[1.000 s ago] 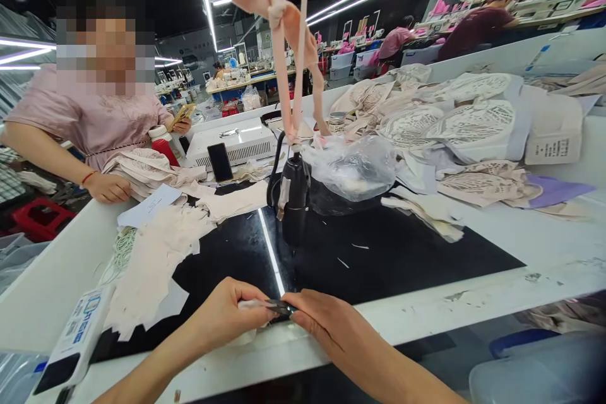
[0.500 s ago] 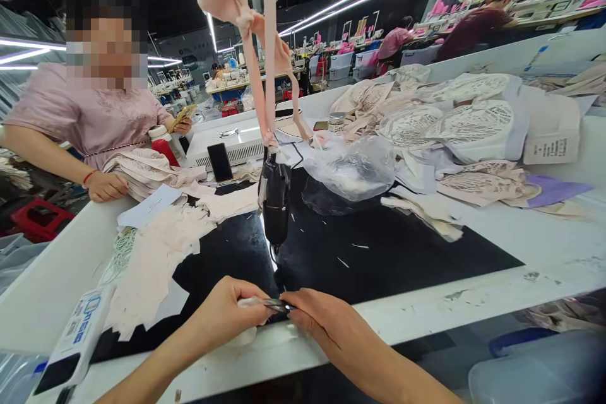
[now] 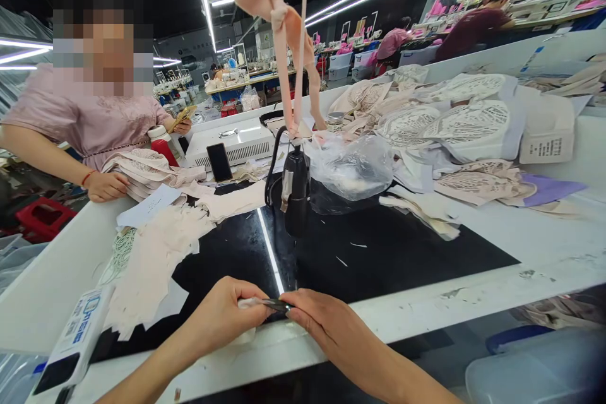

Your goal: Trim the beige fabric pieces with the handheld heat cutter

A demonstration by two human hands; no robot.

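Observation:
My left hand point(image 3: 222, 319) is closed, pinching a small pale fabric piece point(image 3: 249, 304) at the near edge of the black mat point(image 3: 379, 252). My right hand point(image 3: 326, 325) is closed on a small dark metal tool point(image 3: 278, 305), perhaps snips, whose tip meets the fabric between both hands. Just beyond them a black hand tool point(image 3: 296, 192) hangs from pink elastic straps point(image 3: 288, 44) above the mat.
A heap of cream fabric pieces point(image 3: 151, 259) lies left of the mat, a white device point(image 3: 71, 344) at the near left. A clear plastic bag point(image 3: 353, 167) and lace pieces point(image 3: 468, 123) lie right. A person in pink point(image 3: 89, 120) sits across, with a phone point(image 3: 220, 162) and a white box point(image 3: 231, 141).
The hanging black tool swung left and then back right to about where it was. My hands stay together on the fabric piece, almost unmoved.

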